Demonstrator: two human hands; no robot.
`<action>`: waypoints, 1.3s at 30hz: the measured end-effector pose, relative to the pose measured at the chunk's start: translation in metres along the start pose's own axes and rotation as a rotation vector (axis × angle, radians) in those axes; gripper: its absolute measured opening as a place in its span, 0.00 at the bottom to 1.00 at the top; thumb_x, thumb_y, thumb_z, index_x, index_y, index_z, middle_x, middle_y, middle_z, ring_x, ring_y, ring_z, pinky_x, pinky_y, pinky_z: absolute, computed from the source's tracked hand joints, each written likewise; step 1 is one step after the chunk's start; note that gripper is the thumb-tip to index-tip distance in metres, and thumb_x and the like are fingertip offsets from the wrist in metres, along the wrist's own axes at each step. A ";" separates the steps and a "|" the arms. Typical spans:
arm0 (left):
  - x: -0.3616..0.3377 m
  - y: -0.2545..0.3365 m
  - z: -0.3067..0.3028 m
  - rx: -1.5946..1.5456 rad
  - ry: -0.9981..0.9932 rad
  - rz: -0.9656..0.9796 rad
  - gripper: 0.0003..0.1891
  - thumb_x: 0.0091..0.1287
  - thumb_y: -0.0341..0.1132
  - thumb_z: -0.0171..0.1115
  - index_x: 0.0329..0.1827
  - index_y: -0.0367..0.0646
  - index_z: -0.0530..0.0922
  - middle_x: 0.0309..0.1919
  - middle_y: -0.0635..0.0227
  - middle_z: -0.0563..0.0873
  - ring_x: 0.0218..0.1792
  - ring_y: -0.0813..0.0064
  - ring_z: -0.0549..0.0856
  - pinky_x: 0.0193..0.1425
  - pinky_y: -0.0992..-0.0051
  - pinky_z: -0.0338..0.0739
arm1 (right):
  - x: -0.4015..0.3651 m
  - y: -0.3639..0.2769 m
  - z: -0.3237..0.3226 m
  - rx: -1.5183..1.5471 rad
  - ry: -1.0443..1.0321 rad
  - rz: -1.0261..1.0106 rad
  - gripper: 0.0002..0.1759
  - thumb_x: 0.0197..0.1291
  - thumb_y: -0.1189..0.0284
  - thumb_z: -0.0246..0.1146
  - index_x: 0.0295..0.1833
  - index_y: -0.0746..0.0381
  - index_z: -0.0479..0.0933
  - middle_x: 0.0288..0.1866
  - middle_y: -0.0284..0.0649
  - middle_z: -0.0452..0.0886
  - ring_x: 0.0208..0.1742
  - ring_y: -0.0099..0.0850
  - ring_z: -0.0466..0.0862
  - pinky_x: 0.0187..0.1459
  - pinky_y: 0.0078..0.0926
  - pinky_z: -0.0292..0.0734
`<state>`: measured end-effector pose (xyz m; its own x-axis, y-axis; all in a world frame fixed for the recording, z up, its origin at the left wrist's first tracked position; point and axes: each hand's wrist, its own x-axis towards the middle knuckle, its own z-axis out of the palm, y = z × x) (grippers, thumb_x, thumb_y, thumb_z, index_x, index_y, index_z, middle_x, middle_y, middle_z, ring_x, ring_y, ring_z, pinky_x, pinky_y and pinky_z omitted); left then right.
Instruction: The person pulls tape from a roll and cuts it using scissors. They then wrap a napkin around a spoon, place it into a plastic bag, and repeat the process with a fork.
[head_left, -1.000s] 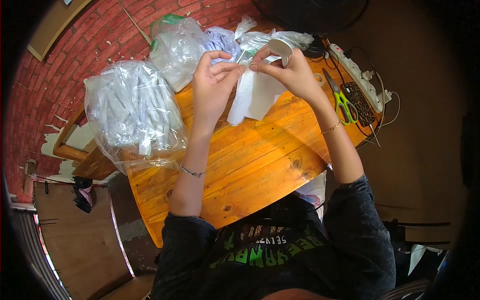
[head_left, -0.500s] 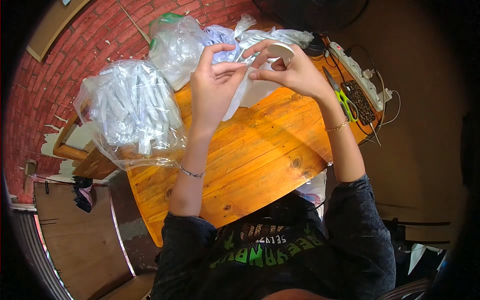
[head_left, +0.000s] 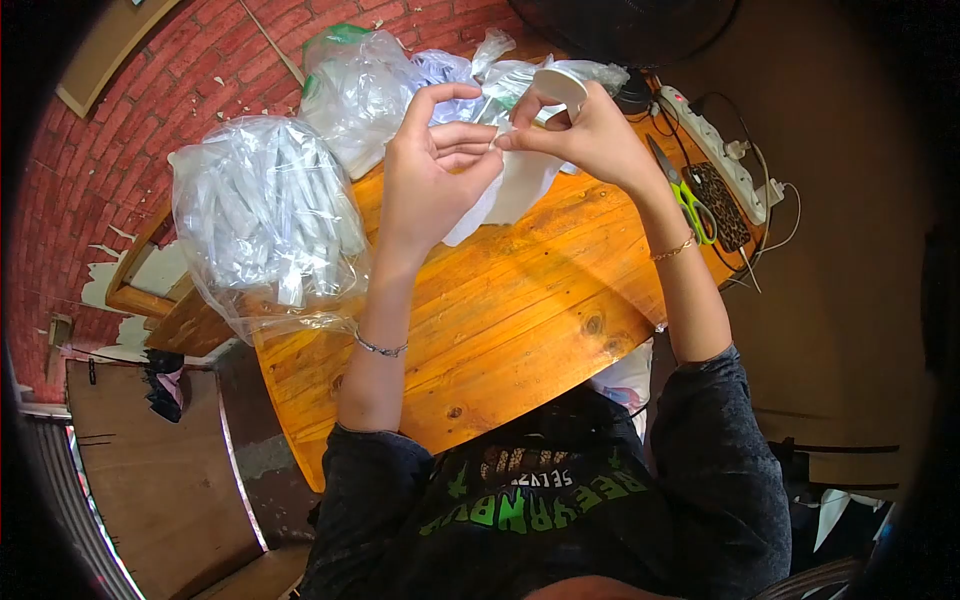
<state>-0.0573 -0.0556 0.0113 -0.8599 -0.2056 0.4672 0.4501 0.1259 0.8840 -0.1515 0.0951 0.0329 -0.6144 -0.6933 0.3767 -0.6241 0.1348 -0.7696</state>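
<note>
My left hand point(head_left: 435, 165) is raised over the far part of the table. Its index finger is lifted, while the thumb and other fingers close at the edge of a thin white sheet point(head_left: 515, 190) that hangs below both hands. Facing it, my right hand point(head_left: 590, 135) pinches a small white bit between thumb and index finger, right by the left fingertips. A flat, round white piece point(head_left: 561, 89), possibly a roll seen from its side, is carried among the right hand's fingers. Part of the sheet is hidden behind the left hand.
On the wooden table point(head_left: 500, 330), a clear bag of white wrapped pieces point(head_left: 270, 215) stands left. More plastic bags point(head_left: 360, 90) lie behind. Green-handled scissors point(head_left: 690, 200), a leopard-print phone-like item point(head_left: 718, 200) and a power strip point(head_left: 715, 150) with cables line the right edge.
My right thumb and index finger have come together in a pinch at the left fingertips. The white sheet has spread more into view below, and the round white piece has tilted.
</note>
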 end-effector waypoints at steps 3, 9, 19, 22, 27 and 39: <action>-0.002 0.006 -0.003 0.025 0.008 -0.036 0.23 0.52 0.20 0.66 0.51 0.37 0.68 0.32 0.59 0.85 0.33 0.78 0.84 0.39 0.82 0.80 | 0.003 0.008 0.004 0.053 0.024 -0.087 0.12 0.44 0.69 0.73 0.30 0.62 0.76 0.28 0.31 0.78 0.26 0.16 0.75 0.26 0.11 0.67; -0.007 0.016 -0.036 0.031 0.117 -0.073 0.27 0.50 0.18 0.67 0.54 0.38 0.68 0.32 0.60 0.83 0.33 0.79 0.83 0.38 0.83 0.79 | 0.008 0.007 0.010 0.086 -0.227 -0.015 0.26 0.39 0.63 0.74 0.43 0.66 0.78 0.38 0.40 0.81 0.39 0.25 0.78 0.43 0.22 0.72; -0.049 -0.003 -0.073 -0.032 -0.044 -0.409 0.27 0.51 0.41 0.70 0.52 0.33 0.75 0.43 0.57 0.82 0.45 0.71 0.81 0.51 0.76 0.74 | 0.021 -0.011 0.037 0.155 -0.356 -0.080 0.18 0.42 0.67 0.71 0.37 0.67 0.80 0.32 0.36 0.82 0.31 0.24 0.77 0.40 0.20 0.71; -0.059 0.003 -0.082 -0.037 -0.013 -0.518 0.26 0.53 0.36 0.68 0.51 0.29 0.73 0.41 0.55 0.83 0.38 0.71 0.84 0.43 0.76 0.79 | 0.025 -0.010 0.043 0.093 -0.395 -0.012 0.20 0.41 0.65 0.72 0.39 0.65 0.79 0.32 0.35 0.81 0.31 0.22 0.76 0.34 0.18 0.69; -0.072 0.008 -0.083 -0.220 0.161 -0.582 0.24 0.55 0.32 0.64 0.52 0.27 0.70 0.41 0.55 0.82 0.40 0.70 0.84 0.43 0.74 0.80 | 0.022 -0.005 0.051 -0.011 -0.414 0.128 0.19 0.40 0.61 0.73 0.29 0.65 0.77 0.16 0.29 0.70 0.14 0.16 0.64 0.17 0.11 0.53; -0.090 -0.010 -0.070 -0.692 0.198 -0.681 0.24 0.61 0.30 0.58 0.58 0.28 0.64 0.51 0.53 0.76 0.55 0.64 0.76 0.60 0.65 0.72 | 0.013 0.001 0.061 0.047 -0.385 0.193 0.20 0.42 0.62 0.73 0.18 0.57 0.67 0.12 0.24 0.61 0.12 0.15 0.58 0.15 0.12 0.49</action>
<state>0.0326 -0.1067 -0.0389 -0.9600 -0.1900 -0.2059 -0.0298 -0.6614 0.7495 -0.1304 0.0426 0.0054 -0.4873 -0.8732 0.0111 -0.4877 0.2616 -0.8329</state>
